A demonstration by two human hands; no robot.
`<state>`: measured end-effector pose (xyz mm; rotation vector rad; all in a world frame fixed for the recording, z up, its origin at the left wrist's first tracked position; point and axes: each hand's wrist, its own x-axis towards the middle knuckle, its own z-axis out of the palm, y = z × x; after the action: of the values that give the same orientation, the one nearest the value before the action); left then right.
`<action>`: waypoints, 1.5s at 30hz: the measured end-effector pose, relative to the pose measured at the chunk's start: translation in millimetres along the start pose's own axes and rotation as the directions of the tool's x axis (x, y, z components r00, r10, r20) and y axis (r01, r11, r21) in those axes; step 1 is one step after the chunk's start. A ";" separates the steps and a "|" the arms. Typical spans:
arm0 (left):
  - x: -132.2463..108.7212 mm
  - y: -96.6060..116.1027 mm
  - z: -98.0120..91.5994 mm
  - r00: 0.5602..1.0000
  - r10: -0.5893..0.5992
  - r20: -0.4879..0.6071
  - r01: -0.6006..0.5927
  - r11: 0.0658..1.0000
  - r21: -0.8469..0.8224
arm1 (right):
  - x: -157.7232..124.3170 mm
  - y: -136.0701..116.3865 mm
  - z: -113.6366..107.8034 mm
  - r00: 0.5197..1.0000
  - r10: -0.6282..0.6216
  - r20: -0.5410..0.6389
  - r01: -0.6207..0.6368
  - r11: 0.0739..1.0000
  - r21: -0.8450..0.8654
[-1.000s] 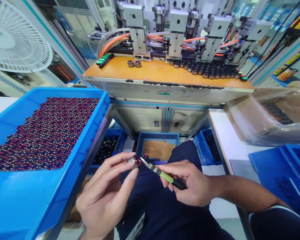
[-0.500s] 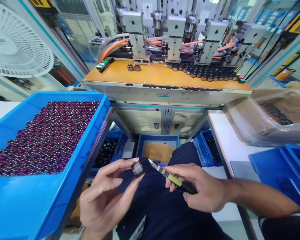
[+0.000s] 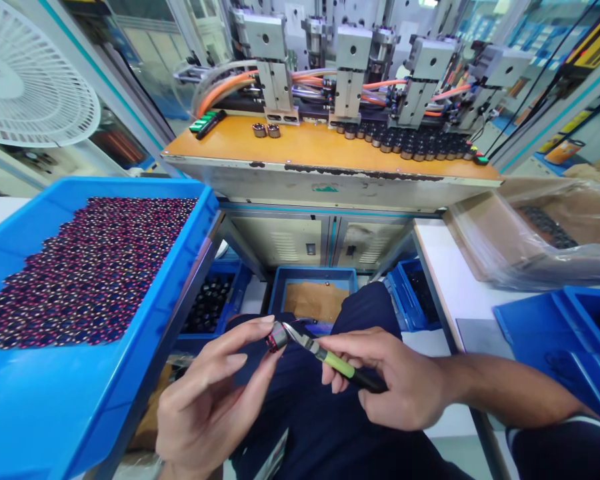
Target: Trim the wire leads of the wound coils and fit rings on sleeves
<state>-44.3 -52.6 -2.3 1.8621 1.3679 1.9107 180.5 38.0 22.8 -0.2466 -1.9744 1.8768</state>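
Note:
Between the thumb and fingertips of my left hand (image 3: 217, 393) is a small motor stator (image 3: 277, 337), a short cylinder with a grey side and red-and-dark windings at its end. My right hand (image 3: 390, 380) is closed round a pair of cutting pliers (image 3: 337, 363) with green and black handles. The pliers' metal jaws point left and meet the stator's right edge. Whether the jaws grip a wire there is too small to tell. Both hands are above my lap, in dark trousers.
At left, a blue tray (image 3: 40, 393) holds many similar wound parts (image 3: 100, 267). Ahead, an orange bench (image 3: 310, 148) carries rows of dark cylinders (image 3: 420, 145) beneath a machine (image 3: 275, 87). A plastic-lined carton (image 3: 473, 233) and blue bins (image 3: 535, 327) are at right. A fan (image 3: 25, 73) stands upper left.
The pliers have moved left, closing the gap to the stator, and their jaws now meet it. The stator has turned slightly in my left fingers.

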 end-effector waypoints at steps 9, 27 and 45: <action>-1.0 -1.0 1.1 1.000 -0.025 -0.016 0.024 1.000 -0.016 | 1.0 -1.2 2.6 0.998 0.059 -0.020 -0.058 0.998 0.020; -1.9 -3.8 0.6 0.999 -0.035 -0.015 0.035 0.999 -0.002 | 6.6 -7.6 1.1 0.985 0.171 -0.025 -0.170 0.984 0.044; 7.1 1.6 4.6 1.000 -0.015 -0.012 0.015 0.999 -0.050 | 6.7 -6.4 -2.1 0.988 0.151 -0.022 -0.149 0.988 0.048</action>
<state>-41.2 -46.6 3.1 1.8151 1.3216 1.9342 176.2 42.1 30.3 -0.4144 -1.9405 1.9990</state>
